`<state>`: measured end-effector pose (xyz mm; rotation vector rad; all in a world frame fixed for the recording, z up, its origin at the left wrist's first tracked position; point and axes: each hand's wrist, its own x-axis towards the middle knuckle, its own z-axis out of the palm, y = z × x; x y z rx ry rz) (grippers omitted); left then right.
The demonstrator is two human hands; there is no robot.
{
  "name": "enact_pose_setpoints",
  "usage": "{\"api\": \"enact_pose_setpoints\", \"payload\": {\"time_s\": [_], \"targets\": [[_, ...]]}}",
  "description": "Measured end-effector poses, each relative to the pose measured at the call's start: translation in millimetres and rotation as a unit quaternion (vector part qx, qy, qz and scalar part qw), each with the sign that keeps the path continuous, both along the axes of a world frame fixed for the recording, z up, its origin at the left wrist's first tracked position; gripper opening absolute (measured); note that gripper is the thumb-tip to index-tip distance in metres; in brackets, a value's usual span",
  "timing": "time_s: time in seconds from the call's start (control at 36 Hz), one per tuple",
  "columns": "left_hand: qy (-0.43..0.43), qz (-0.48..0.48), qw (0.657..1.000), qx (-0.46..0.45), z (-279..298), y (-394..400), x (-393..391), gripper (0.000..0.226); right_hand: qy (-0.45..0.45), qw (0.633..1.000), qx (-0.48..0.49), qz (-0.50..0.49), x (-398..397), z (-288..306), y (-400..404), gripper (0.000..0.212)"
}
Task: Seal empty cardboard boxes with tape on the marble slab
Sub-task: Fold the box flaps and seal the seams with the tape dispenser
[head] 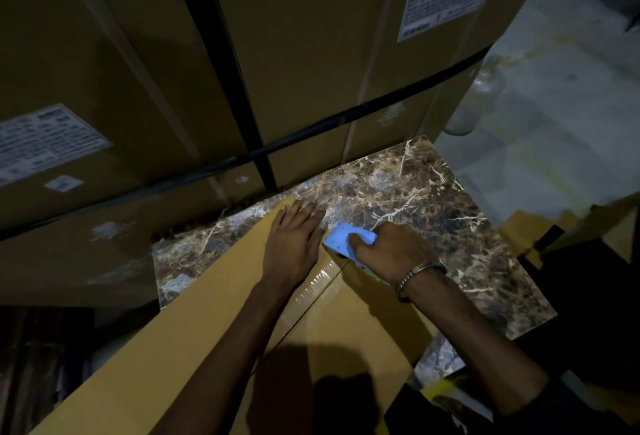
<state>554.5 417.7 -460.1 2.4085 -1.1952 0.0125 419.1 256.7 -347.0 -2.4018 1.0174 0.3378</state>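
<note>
Marble slab (415, 199) lies bare beyond box (214, 313) — left hand (294, 244) flat, right hand (391, 251) gripping blue dispenser (341, 238).

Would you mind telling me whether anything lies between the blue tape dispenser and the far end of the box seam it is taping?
Nothing visible does. The right hand grips the blue tape dispenser at the far end of the cardboard box. The left hand presses flat beside the seam, not across it.
</note>
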Motion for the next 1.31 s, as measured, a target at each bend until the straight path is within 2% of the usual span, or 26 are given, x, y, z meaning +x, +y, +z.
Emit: {"api": "enact_pose_setpoints", "payload": {"time_s": [0.17,0.39,0.61,0.69,0.78,1.06,1.19,1.31], "targets": [[-0.006,0.004,1.000,0.003,1,-1,5,0.039,-0.040,0.999,0.000,-0.008,-14,2,0,0.066],[-0.013,0.018,1.000,0.014,5,-5,-2,0.044,0.000,1.000,-0.011,-0.022,-84,7,-28,0.071],[0.036,0.060,0.997,0.030,17,-13,-19,0.046,-0.003,0.999,-0.034,-0.017,-79,11,-24,0.064],[0.028,0.016,0.999,0.012,26,-19,-49,0.046,0.002,0.999,-0.045,-0.019,-81,10,-24,0.063],[0.023,-0.052,0.998,-0.023,22,-24,-80,0.034,-0.006,0.999,-0.043,-0.017,-84,4,-26,0.064],[0.031,-0.036,0.997,-0.054,-1,-23,-88,0.025,-0.020,0.999,-0.002,0.041,-101,1,-33,0.063],[0.053,-0.023,0.997,-0.054,0,-22,-89,0.025,-0.033,0.999,0.005,0.024,-151,-6,-52,0.071],[0.056,-0.021,0.997,-0.043,3,-23,-91,0.026,-0.028,0.999,-0.015,0.026,-182,-10,-55,0.070]]}}
